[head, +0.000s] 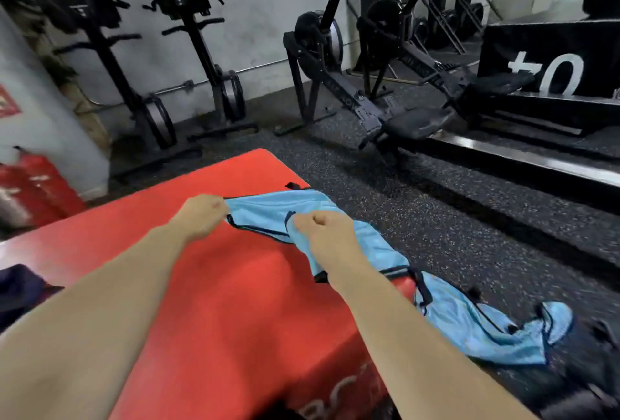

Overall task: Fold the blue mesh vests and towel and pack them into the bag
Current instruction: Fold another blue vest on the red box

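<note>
Over the red surface (pixel 208 285) our left hand (pixel 201 215) and right hand (pixel 323 230) pinch the vest (pixel 265 206), which trails rightward past the right hand.

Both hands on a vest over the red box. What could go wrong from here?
1. Trailing blue fabric hangs off the red box's right edge onto the floor. Pulling up could drag it along or snag its dark straps.
2. The left hand and right hand grip the vest close together, so it sits bunched. A fold started now would likely come out uneven.
</note>
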